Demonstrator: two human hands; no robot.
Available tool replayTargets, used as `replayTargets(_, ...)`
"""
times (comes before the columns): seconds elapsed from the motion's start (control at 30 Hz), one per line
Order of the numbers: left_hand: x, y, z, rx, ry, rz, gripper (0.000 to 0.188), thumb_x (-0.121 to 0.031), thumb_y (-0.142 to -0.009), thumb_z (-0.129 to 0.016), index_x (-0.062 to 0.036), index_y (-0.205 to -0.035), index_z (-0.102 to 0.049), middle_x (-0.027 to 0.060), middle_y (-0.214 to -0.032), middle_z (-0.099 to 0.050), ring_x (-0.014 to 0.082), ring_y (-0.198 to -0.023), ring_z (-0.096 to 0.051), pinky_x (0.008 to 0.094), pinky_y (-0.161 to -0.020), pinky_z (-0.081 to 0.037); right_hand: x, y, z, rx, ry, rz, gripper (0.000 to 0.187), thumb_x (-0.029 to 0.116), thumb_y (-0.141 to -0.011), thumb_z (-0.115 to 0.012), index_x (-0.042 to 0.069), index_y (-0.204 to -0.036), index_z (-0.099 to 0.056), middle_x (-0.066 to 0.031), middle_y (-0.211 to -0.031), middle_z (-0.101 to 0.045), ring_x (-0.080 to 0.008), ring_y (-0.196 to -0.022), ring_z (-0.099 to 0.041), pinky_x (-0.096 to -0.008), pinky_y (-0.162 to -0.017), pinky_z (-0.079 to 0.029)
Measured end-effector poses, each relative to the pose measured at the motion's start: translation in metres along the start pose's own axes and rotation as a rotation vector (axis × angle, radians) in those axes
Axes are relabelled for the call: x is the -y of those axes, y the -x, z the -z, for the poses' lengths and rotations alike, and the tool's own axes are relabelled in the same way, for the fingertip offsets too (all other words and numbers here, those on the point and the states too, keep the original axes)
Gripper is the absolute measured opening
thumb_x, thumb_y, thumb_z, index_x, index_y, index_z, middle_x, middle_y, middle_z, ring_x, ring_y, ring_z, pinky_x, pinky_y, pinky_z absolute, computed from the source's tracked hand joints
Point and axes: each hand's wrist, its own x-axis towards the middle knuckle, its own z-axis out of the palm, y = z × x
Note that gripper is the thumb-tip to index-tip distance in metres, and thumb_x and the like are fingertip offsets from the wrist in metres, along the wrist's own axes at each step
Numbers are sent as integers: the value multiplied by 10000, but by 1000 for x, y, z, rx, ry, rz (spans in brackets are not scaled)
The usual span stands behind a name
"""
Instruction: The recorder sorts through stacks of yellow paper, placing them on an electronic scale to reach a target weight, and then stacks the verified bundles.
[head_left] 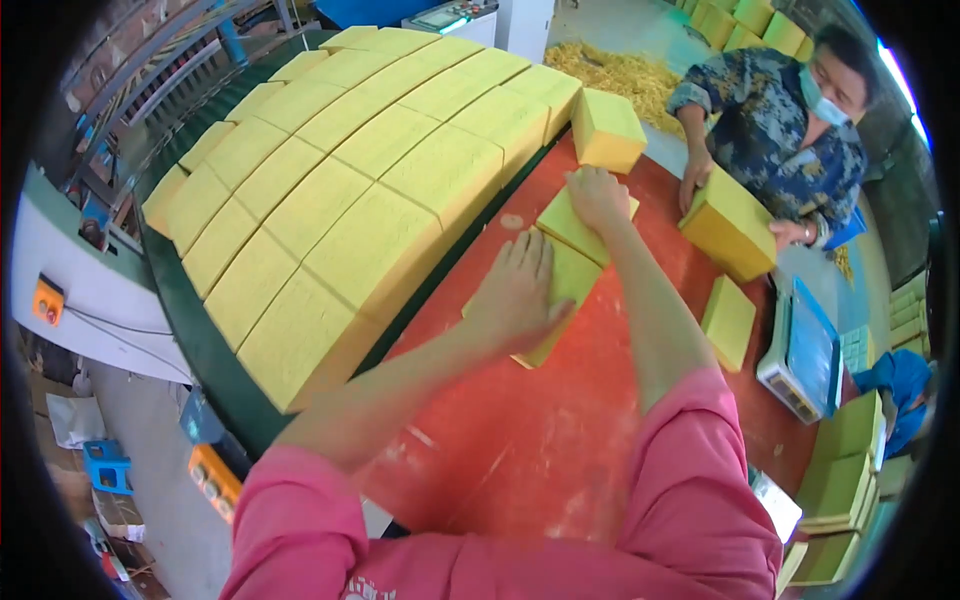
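Two flat yellow blocks lie end to end on the red tabletop in front of me. My left hand (515, 290) rests on the nearer yellow block (565, 290), palm down, fingers stretched out and thumb spread. At the far end of the row, my right hand (598, 198) bears on the farther yellow block (568, 222), its fingers curled over it and partly hidden. Just beyond that hand stands a thicker yellow block (608, 130). Across the table, a masked person (780, 140) grips a large yellow block (735, 222) with both hands.
Rows of yellow blocks (340, 190) cover the dark green belt (235, 395) on the left. On the red table (530, 440), a smaller yellow block (728, 322) lies beside a scale (803, 350) at right. More blocks (840, 470) are stacked lower right. Yellow shreds (620, 80) heap on the floor behind.
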Motion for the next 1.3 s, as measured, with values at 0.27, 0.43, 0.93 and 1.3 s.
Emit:
replayTargets(0.27,-163,166,40,49,93,-36,802,-470,-887,-562,131,-1375,-353,298,-1460,-327,414,-1390,-284,497,-1148,-232,-39,234,66,-53,-9,-17,427,441,-941,-469,54,-1079,-586,-157,-1116,-627,-323,-1088,-576,-479,-969,-400)
replayTargets(0.43,-247,257,63,131,59,-19,799,-465,-878,-576,117,-1381,-357,288,-1474,-309,437,-1376,-291,558,-1124,-232,-47,358,99,-47,-41,-36,397,405,-920,-518,47,-1081,-579,-152,-1087,-638,-316,-1084,-575,-455,-964,-401)
replayTargets(0.93,-322,346,75,141,36,-39,760,-401,-869,-610,100,-1386,-366,276,-1472,-334,480,-1293,-365,531,-1060,-326,-71,660,198,-195,-963,-46,98,74,-890,-610,-11,-843,-605,-132,-815,-628,-266,-709,-597,-304,-650,-485)
replayTargets(1.3,-329,370,79,99,155,-49,698,-297,-864,-626,63,-1404,-368,260,-1483,-332,424,-1283,-401,489,-1067,-342,-24,758,77,346,-2166,-691,466,336,-988,-497,3,-1314,-515,-97,-1260,-591,-203,-1167,-548,-384,-1022,-402)
